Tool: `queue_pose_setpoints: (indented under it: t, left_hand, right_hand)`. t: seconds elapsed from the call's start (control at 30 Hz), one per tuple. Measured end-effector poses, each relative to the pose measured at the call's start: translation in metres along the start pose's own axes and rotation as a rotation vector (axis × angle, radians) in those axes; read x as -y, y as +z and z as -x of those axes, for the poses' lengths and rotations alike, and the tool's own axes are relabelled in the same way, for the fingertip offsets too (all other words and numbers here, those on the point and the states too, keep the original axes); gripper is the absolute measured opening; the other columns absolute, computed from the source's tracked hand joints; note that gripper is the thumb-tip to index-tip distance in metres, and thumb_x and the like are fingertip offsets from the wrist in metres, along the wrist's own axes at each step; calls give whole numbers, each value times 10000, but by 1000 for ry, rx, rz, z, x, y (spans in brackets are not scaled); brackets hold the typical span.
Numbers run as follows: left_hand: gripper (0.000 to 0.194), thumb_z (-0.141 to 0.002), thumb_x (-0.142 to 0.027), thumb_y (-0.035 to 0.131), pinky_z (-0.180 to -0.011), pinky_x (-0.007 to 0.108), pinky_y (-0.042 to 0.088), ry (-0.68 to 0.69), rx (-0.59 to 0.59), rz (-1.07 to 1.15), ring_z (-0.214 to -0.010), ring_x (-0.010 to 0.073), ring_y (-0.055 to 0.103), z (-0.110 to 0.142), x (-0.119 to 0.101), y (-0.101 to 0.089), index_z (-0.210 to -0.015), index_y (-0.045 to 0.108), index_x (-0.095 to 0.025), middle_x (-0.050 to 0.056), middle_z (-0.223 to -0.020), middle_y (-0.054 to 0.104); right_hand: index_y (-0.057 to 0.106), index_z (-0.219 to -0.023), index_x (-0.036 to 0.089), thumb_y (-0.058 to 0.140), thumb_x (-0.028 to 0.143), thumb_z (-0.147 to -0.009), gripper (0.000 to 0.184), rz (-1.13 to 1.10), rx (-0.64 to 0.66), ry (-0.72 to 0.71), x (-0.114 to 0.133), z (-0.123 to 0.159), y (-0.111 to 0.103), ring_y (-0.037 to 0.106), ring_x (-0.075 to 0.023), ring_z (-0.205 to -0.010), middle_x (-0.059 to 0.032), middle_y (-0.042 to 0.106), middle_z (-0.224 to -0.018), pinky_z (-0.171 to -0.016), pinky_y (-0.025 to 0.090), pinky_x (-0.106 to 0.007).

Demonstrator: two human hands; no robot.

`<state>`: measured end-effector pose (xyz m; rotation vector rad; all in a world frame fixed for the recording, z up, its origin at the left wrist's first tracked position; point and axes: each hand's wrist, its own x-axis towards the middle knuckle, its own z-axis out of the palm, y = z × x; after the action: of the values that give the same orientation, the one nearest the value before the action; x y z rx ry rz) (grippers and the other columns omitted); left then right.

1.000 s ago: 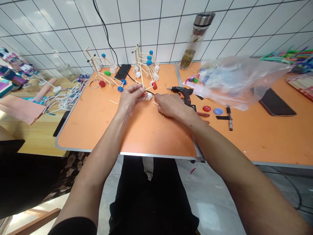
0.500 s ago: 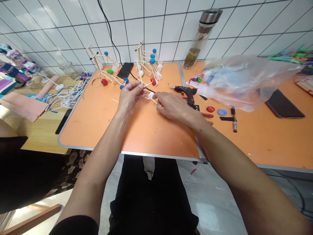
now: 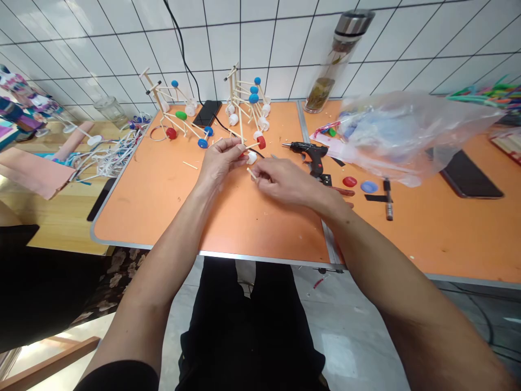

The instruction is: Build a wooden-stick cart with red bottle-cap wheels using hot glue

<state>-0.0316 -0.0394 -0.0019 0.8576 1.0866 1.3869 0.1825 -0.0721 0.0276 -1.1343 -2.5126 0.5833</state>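
My left hand [image 3: 220, 163] pinches a small assembly of wooden sticks [image 3: 241, 126] with a red cap [image 3: 261, 142] at its right end; a white cap [image 3: 252, 158] sits beside the fingertips, and I cannot tell whether it is joined on. Just right of it, my right hand [image 3: 280, 178] has its fingers closed on a short wooden stick [image 3: 251, 173], whose tip points up and left toward the white cap. Behind the hands stand two stick frames, a left one [image 3: 158, 98] with blue, green, red and white caps and a right one [image 3: 233, 87] with blue and white caps.
A black glue gun [image 3: 306, 150] lies right of my right hand, near a red disc [image 3: 349, 182], a blue disc [image 3: 369, 187] and a pen [image 3: 388, 201]. Behind are a phone [image 3: 207, 113], a glass bottle [image 3: 325, 81] and a plastic bag [image 3: 407, 133]. A loose stick [image 3: 190, 165] lies left.
My right hand has picked the short stick up off the table and drawn it slightly back. My left hand keeps hold of the stick assembly. The camera view has shifted a little.
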Motion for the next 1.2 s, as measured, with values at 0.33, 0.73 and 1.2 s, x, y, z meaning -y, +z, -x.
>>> queue_pose_setpoints:
  t: [0.33, 0.73, 1.2]
  left_hand:
    - [243, -802, -168, 1073, -736, 243, 692, -89, 248, -95, -745, 141, 820, 7, 25, 8, -946, 877, -178, 10, -870, 860]
    - [252, -784, -142, 1093, -764, 274, 710, -120, 328, -93, -757, 169, 841, 9, 35, 12, -927, 888, -174, 59, -847, 885]
    - [225, -825, -112, 1047, -782, 276, 711, -129, 321, -79, -786, 173, 855, 11, 35, 12, -959, 875, -167, 71, -866, 894]
  right_hand:
    - [619, -931, 300, 836, 294, -1022, 235, -539, -571, 196, -36, -5, -21, 750, -240, -828, -31, 733, -926, -806, 651, -413]
    - [704, -940, 282, 833, 248, -986, 141, -428, -548, 276, -55, -16, -4, 751, -241, -883, -17, 769, -902, -822, 643, -389]
    - [698, -950, 279, 736, 190, -970, 99, -365, -506, 273, -59, -18, 4, 723, -214, -764, 8, 755, -851, -767, 579, -348]
